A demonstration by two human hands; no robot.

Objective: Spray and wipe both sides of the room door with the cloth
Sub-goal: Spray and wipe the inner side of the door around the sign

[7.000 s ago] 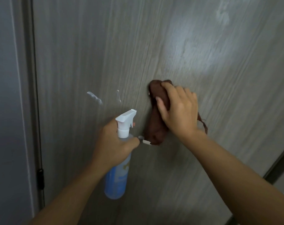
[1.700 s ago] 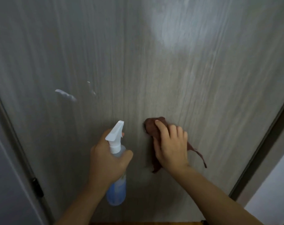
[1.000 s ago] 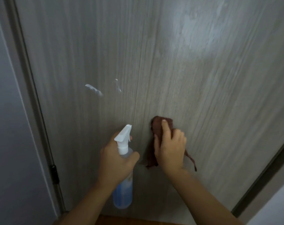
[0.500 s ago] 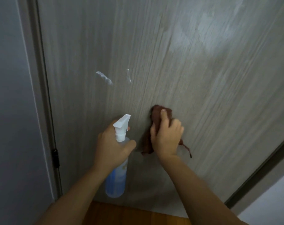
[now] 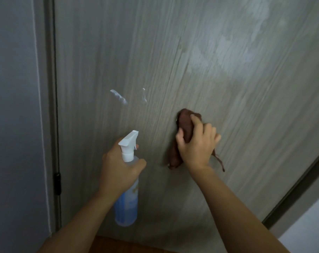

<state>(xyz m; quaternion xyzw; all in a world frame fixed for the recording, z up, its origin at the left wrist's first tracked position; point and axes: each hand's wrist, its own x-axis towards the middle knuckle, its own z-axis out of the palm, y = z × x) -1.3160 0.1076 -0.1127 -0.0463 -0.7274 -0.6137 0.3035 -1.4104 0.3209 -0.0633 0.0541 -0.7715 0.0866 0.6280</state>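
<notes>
With the right hand [image 5: 196, 143] pressing the bunched cloth [image 5: 184, 123] on the door [image 5: 228, 88] and the left hand [image 5: 118, 168] gripping the bottle [image 5: 126, 203], streaks [image 5: 118, 96] may get missed if wiping stays low.

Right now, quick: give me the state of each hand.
Left hand: closed around the spray bottle, holding it up near the door.
Right hand: fingers curled on the brown cloth, pressing it against the door.
</notes>
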